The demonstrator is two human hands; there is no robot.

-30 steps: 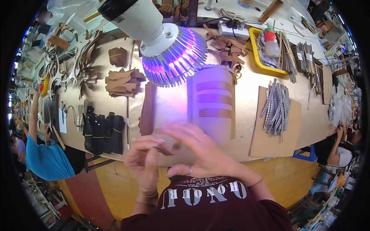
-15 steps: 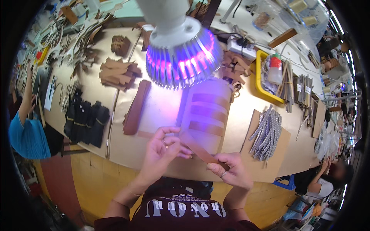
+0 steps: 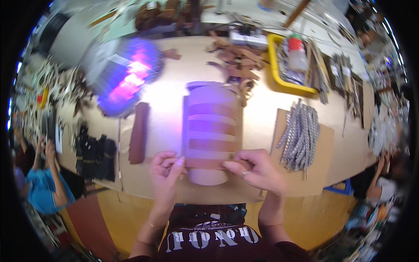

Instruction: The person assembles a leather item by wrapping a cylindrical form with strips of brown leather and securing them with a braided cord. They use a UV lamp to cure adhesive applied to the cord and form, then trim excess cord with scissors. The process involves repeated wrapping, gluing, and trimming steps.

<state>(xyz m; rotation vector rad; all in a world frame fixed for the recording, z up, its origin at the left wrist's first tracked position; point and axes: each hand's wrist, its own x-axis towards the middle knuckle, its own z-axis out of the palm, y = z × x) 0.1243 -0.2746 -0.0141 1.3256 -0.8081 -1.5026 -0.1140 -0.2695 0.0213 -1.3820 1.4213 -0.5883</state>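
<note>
A pale rounded form (image 3: 208, 177), like a broad tube, lies before me with several brown strips (image 3: 211, 127) set across it in parallel rows. Another brown strip (image 3: 205, 163), seemingly leather, stretches level over its near part. My left hand (image 3: 168, 172) pinches this strip's left end between thumb and fingers. At the opposite end, my right hand (image 3: 259, 169) grips it, thumb on top. Whether the strip presses against the form or hovers just above it, I cannot tell. Left of the form rests a pile of reddish-brown strips (image 3: 139, 133).
A lit lamp (image 3: 131, 78) with a finned body hangs at upper left. Silver braided strips (image 3: 301, 135) lie on cardboard (image 3: 323, 170) at right. Behind are brown scraps (image 3: 240, 61) and a yellow tray (image 3: 273, 78) with a bottle (image 3: 297, 54). Black bundles (image 3: 96, 153) sit left; people work at both sides.
The strip has gone from slanting in front of the form to lying level across it, and both hands now hold its ends. The lamp appears farther left as the view shifted.
</note>
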